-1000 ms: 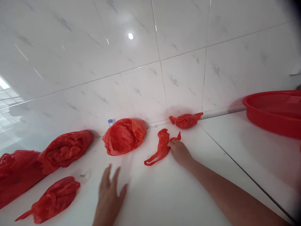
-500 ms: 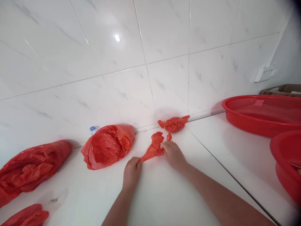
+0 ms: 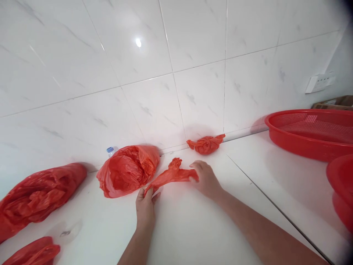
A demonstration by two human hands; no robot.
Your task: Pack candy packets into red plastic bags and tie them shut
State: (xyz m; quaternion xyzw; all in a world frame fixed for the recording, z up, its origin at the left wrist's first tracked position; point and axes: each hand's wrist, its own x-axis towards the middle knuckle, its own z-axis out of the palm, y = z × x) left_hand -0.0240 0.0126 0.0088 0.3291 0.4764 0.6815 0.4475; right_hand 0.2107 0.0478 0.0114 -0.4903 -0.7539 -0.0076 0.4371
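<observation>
A thin red plastic bag [image 3: 172, 176] lies stretched sideways just above the white tabletop, with a crumpled tuft sticking up from its middle. My left hand [image 3: 146, 206] pinches its left end between thumb and fingers. At the other end my right hand [image 3: 205, 178] curls around the bag, its fingers partly covering that end. Behind my right hand, a small knotted red plastic bundle [image 3: 206, 145] rests against the wall. To the left of the stretched bag sits a larger open red plastic bag [image 3: 128, 171], its rim rolled out, close to my left hand.
A blue-capped bottle [image 3: 110, 151] stands behind the large bag. More red bags [image 3: 44, 197] lie at the left. Two red plastic baskets [image 3: 303, 143] are on the right, before a cardboard box [image 3: 335, 102]. A tiled wall [image 3: 198, 99] borders the white table [image 3: 176, 228].
My left hand has moved left and turned, pulling the bag out longer. My right hand has shifted slightly right, and the bag's tuft now points up at its middle.
</observation>
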